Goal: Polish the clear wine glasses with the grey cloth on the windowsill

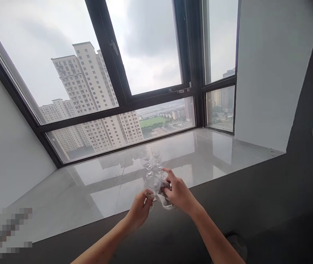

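My left hand point(140, 209) is closed around the stem of a clear wine glass point(153, 185), held up over the front edge of the sill. Against the bowl of that glass, my right hand point(179, 193) presses a whitish cloth point(164, 201), with the forefinger stretched out over the top. Just behind my hands, several more clear stemmed glasses point(151, 160) stand close together on the glossy stone window sill point(96, 190).
A large dark-framed window point(126, 99) runs along the back of the sill, with tower blocks outside. White walls close the sill at left point(5, 161) and right point(266, 73). Below the sill's front edge lies a dark surface point(269, 205).
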The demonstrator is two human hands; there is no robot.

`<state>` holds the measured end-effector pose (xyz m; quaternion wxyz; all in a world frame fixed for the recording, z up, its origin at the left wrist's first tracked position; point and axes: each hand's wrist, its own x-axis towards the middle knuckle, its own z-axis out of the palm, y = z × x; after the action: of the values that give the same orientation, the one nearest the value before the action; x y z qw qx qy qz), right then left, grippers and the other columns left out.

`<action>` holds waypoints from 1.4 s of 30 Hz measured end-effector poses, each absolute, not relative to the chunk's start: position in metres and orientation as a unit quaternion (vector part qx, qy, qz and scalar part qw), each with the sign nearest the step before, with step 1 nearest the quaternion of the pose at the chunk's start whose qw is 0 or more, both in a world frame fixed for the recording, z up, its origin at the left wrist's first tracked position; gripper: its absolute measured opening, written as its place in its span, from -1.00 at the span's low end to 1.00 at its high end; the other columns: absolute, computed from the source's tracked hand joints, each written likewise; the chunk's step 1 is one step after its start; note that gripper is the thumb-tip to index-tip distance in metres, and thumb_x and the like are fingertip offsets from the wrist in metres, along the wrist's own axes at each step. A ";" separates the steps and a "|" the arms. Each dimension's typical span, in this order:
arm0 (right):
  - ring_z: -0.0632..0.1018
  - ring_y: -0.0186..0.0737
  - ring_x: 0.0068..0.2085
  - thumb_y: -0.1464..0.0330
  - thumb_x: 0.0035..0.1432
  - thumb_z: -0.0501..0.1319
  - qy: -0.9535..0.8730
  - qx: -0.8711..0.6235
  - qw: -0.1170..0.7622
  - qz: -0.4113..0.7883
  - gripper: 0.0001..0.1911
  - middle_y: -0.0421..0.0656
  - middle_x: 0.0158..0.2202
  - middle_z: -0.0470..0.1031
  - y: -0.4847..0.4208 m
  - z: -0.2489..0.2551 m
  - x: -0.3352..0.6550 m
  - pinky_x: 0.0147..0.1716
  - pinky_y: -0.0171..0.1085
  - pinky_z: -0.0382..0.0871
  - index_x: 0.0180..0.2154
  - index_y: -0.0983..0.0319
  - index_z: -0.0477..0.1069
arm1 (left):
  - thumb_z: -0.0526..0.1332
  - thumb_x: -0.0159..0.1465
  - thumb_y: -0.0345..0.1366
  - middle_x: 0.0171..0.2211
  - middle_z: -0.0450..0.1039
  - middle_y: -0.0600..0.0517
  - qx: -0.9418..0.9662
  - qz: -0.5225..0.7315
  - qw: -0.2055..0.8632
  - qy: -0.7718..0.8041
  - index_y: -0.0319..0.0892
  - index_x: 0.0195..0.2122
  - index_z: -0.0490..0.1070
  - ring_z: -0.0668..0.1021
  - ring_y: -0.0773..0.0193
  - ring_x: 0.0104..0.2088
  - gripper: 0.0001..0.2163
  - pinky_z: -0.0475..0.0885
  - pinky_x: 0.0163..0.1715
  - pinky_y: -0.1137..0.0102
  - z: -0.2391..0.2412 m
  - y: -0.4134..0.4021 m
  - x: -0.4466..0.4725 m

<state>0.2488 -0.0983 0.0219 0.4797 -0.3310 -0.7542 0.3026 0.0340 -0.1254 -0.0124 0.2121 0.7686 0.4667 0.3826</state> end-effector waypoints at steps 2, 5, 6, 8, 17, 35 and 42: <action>0.46 -0.29 -0.38 0.43 0.09 0.17 -0.717 -0.304 0.494 0.387 -0.40 -0.28 -0.39 0.46 -0.098 0.016 0.237 -0.35 -0.34 0.32 0.18 0.17 0.18 | 0.06 0.37 0.03 -0.40 0.43 0.02 0.701 0.459 0.274 0.472 -0.15 -0.28 0.35 0.44 0.28 -0.38 -0.67 0.35 -0.35 0.40 -0.005 -0.122 0.044; 0.51 -0.26 -0.35 0.35 0.11 0.22 -0.615 -0.311 0.549 0.473 -0.40 -0.23 -0.35 0.53 -0.101 0.011 0.219 -0.34 -0.31 0.38 0.18 0.22 0.13 | 0.15 0.27 0.15 -0.35 0.47 -0.01 0.621 0.519 0.359 0.465 -0.16 -0.24 0.38 0.48 0.24 -0.33 -0.58 0.39 -0.31 0.38 0.006 -0.119 0.060; 0.53 -0.25 -0.34 0.33 0.11 0.23 -0.590 -0.320 0.566 0.479 -0.39 -0.21 -0.33 0.54 -0.103 0.010 0.214 -0.33 -0.30 0.40 0.18 0.22 0.12 | 0.15 0.26 0.18 -0.34 0.48 -0.03 0.594 0.528 0.389 0.466 -0.16 -0.19 0.39 0.49 0.23 -0.33 -0.55 0.40 -0.31 0.38 0.008 -0.120 0.065; 0.56 -0.23 -0.31 0.31 0.14 0.23 -0.573 -0.324 0.594 0.462 -0.41 -0.17 -0.27 0.56 -0.109 0.011 0.206 -0.29 -0.28 0.44 0.18 0.20 0.12 | 0.12 0.26 0.19 -0.30 0.50 -0.06 0.554 0.522 0.448 0.468 -0.17 -0.10 0.41 0.51 0.20 -0.30 -0.50 0.39 -0.32 0.38 0.010 -0.125 0.073; 0.54 -0.08 0.00 0.36 0.25 0.14 -0.649 -0.337 0.648 0.213 -0.63 -0.06 -0.02 0.52 -0.118 0.022 0.218 -0.03 -0.11 0.42 0.09 0.11 0.28 | 0.14 0.31 0.02 -0.43 0.36 0.05 0.690 0.347 0.385 0.505 -0.18 -0.28 0.41 0.33 0.29 -0.39 -0.67 0.26 -0.36 0.41 0.000 -0.155 0.058; 0.51 -0.25 -0.29 0.41 0.12 0.13 -0.715 -0.394 0.493 0.302 -0.40 -0.18 -0.25 0.53 -0.086 0.014 0.255 -0.24 -0.29 0.34 0.22 0.17 0.16 | 0.33 0.03 0.07 -0.53 0.41 0.05 0.571 0.456 0.309 0.608 -0.23 -0.49 0.51 0.39 0.27 -0.44 -0.61 0.22 -0.38 0.41 0.004 -0.086 0.029; 0.52 -0.07 -0.16 0.44 0.15 0.05 -0.623 -0.611 0.477 0.105 -0.41 0.03 -0.16 0.49 -0.043 -0.030 0.279 -0.35 -0.28 0.30 0.24 0.24 0.19 | 0.32 0.01 0.00 -0.48 0.51 0.02 0.576 0.449 0.281 0.623 -0.22 -0.41 0.58 0.47 0.25 -0.44 -0.66 0.27 -0.38 0.40 -0.007 -0.052 0.024</action>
<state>0.2793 -0.0429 -0.0303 0.4772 -0.6111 -0.6226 0.1055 0.0237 -0.0521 -0.0074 0.2807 0.5762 0.6229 0.4486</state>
